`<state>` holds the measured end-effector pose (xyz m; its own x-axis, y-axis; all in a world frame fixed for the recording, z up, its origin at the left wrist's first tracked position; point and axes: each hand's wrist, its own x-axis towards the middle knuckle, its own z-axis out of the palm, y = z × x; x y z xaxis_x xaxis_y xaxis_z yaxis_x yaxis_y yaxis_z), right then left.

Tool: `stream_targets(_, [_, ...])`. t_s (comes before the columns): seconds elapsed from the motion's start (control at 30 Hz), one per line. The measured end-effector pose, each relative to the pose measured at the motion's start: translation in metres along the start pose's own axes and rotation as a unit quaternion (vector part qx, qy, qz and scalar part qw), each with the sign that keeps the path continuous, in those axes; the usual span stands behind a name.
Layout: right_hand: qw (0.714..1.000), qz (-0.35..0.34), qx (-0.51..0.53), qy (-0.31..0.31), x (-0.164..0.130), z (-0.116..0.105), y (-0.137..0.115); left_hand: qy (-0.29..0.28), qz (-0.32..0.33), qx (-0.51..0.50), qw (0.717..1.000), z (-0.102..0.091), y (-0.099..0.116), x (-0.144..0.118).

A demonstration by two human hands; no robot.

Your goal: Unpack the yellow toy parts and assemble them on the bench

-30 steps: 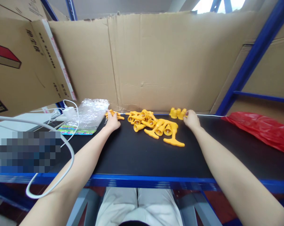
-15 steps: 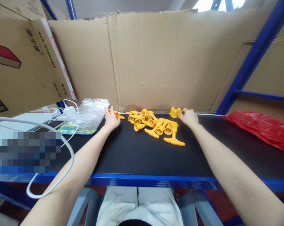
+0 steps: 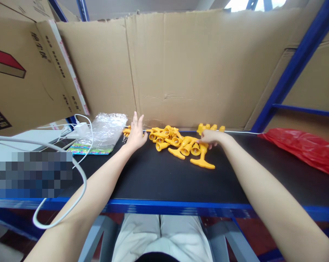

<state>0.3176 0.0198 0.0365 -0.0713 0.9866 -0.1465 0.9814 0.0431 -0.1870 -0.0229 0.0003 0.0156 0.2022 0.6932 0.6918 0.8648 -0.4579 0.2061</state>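
Near the back of the black tabletop lies a pile of yellow corkscrews [image 3: 164, 137] with T-shaped handles and bell-shaped cups. My left hand [image 3: 137, 134] is open just left of this pile, fingers spread and pointing up, holding nothing. Behind it, partly covered, sit a few yellow handles [image 3: 127, 130] with thin metal spirals. My right hand [image 3: 212, 136] has its fingers curled over the upper end of a yellow corkscrew [image 3: 202, 163] at the pile's right side; the fingertips are partly hidden. Several yellow bell-shaped cups [image 3: 207, 127] stand in a row behind my right hand.
Clear plastic packaging [image 3: 104, 127] and a white charger with cables [image 3: 81, 128] lie at the left. A white cable loops over my left forearm. A red plastic bag [image 3: 303, 147] rests at the right. Tall cardboard [image 3: 197, 72] walls the back; a blue frame edge [image 3: 175, 206] runs along the front.
My right hand has come from the standing cups forward and left onto a corkscrew. My left hand has shifted right, away from the spiral-ended handles, fingers raised.
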Motion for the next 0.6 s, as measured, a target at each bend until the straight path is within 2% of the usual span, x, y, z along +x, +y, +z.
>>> stream_targets(0.17, [0.999, 0.018, 0.008, 0.030, -0.005, -0.004, -0.004, 0.007, 0.079, -0.022, 0.997, -0.003, 0.012, -0.001])
stream_targets(0.37, [0.991, 0.038, -0.022, 0.127, -0.023, -0.024, -0.017, 0.005, 0.127, -0.043, 0.991, -0.007, 0.020, -0.001])
stream_targets(0.47, [0.985, 0.026, -0.040, 0.164, -0.035, -0.035, -0.023, 0.007, 0.140, -0.051, 0.989, -0.009, 0.023, -0.001])
stream_targets(0.6, [0.966, 0.006, -0.103, 0.238, -0.057, -0.040, -0.039, 0.012, 0.188, -0.073, 0.979, -0.011, 0.032, -0.002])
